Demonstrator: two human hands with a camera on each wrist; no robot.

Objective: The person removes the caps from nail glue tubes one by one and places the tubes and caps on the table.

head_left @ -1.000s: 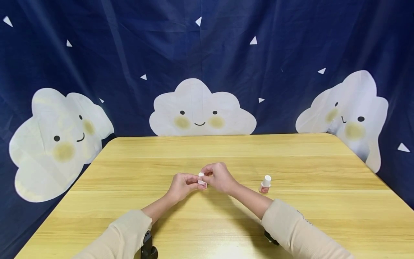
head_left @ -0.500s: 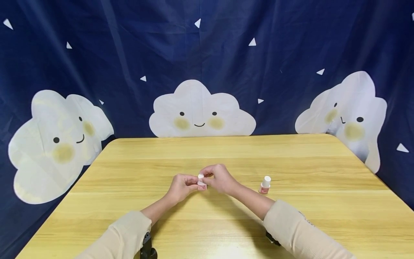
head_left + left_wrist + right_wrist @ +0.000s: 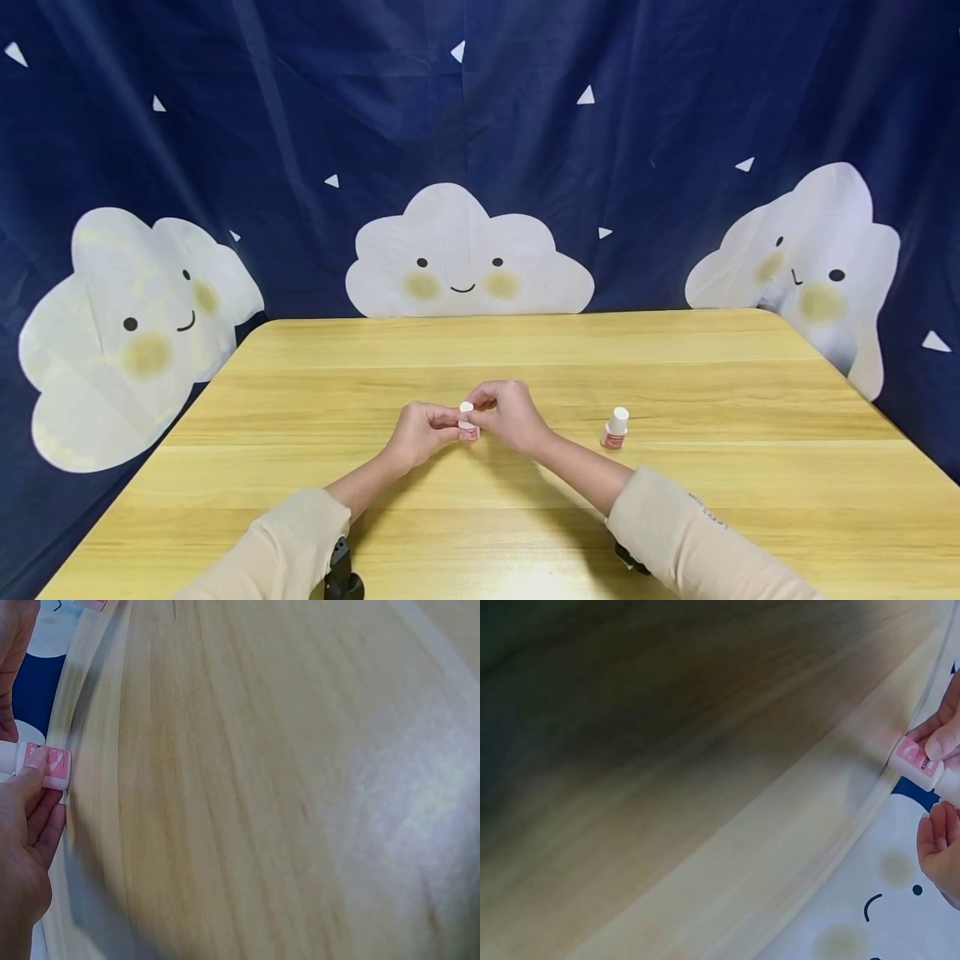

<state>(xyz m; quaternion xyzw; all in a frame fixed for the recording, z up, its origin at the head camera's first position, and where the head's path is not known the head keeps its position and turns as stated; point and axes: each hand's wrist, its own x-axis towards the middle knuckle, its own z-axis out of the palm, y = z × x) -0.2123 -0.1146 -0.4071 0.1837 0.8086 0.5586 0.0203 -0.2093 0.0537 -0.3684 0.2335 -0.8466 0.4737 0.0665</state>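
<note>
While the left hand (image 3: 422, 432) is pinching the body of a small pink-labelled bottle (image 3: 57, 769) between thumb and fingers, the right hand (image 3: 512, 414) is pinching its white cap (image 3: 467, 407) just above those fingertips. The bottle is sitting between the two hands, its label showing just beside the left thumb.

As I am judging it, working the cap well is calling for a firm, low grip from the left fingers, leaving the cap free, with the right thumb and finger acting squarely about the bottle's axis rather than tipping it. Whether the cap is sitting tight or loose is not showing.

The long axis is running roughly upright, the cap pointing up and the base facing the wooden tabletop (image 3: 337, 358) below the fingers; I cannot tell whether they are touching. A second bottle (image 3: 613, 437) is standing cap-up, well apart, to the right of the right fingers.
</note>
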